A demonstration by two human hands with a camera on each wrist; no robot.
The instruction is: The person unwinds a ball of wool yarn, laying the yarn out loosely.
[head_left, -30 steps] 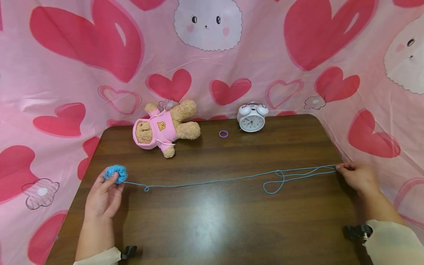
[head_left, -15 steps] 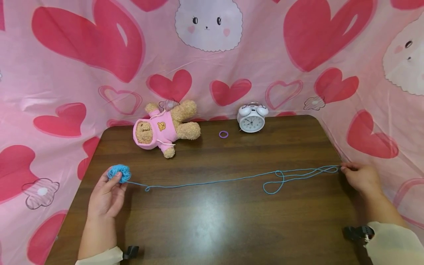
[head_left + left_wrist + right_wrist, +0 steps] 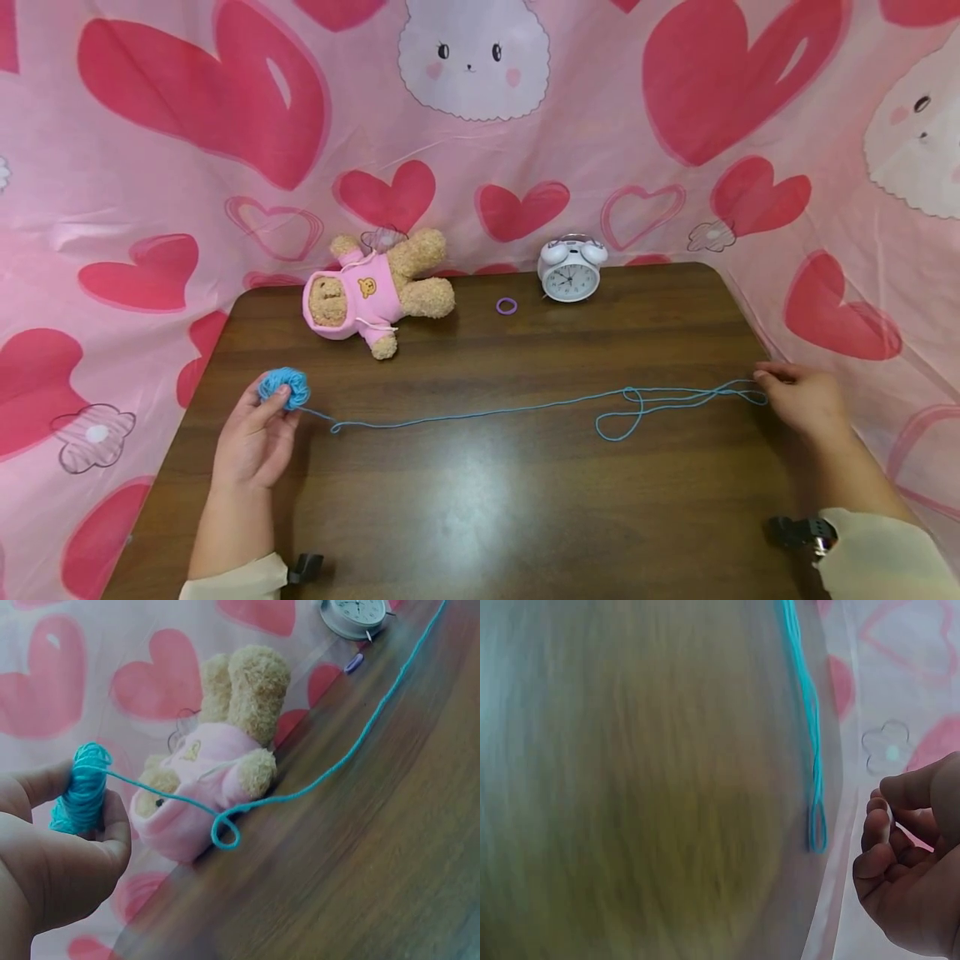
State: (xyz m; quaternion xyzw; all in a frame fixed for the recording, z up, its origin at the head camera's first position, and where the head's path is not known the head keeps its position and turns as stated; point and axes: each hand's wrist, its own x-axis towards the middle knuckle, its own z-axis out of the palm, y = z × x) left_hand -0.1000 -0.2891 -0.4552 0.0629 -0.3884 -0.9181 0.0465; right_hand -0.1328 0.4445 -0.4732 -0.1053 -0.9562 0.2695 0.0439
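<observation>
A small skein of blue yarn (image 3: pixel 291 385) is pinched between the thumb and fingers of my left hand (image 3: pixel 253 446), raised over the table's left part. In the left wrist view the wound yarn (image 3: pixel 81 787) shows side-on between thumb and fingers. Its strand (image 3: pixel 480 413) runs right across the brown table (image 3: pixel 465 508), with one small curl near the skein. Towards the right edge the strand lies in several long loops (image 3: pixel 675 400). My right hand (image 3: pixel 810 404) is beside their end, fingers loosely curled. In the right wrist view the looped yarn end (image 3: pixel 817 825) lies apart from its fingertips.
At the back left a teddy bear (image 3: pixel 378 287) in a pink hoodie lies on its back. A purple ring (image 3: pixel 506 307) and a white alarm clock (image 3: pixel 570 271) are at the back middle and right. Pink heart-patterned cloth (image 3: pixel 465 142) surrounds the table's back and sides.
My left hand has shifted right with the skein. My right hand has let go of the yarn's looped end, and that end has spread a little on the table.
</observation>
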